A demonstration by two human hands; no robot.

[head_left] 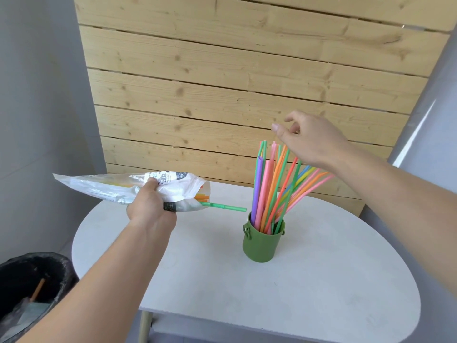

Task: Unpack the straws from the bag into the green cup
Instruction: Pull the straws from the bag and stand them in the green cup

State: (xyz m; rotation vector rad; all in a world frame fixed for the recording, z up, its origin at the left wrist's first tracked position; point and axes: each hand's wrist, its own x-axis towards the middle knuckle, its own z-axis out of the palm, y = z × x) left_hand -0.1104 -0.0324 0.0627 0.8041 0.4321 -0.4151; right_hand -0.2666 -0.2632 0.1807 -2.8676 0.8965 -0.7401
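Note:
My left hand (150,205) grips a crinkled clear plastic bag (106,185) held level above the table's left side, mouth pointing right. A green straw (223,207) sticks out of the mouth, with orange straw ends just inside. The green cup (262,243) stands right of centre on the table, holding several coloured straws (274,184) that lean and fan to the right. My right hand (306,138) hovers just above the straw tops, fingers loosely curled and apart, holding nothing.
The white oval table (222,280) stands against a wooden slat wall (235,82). A black lined bin (32,285) with rubbish sits at the lower left beside the table.

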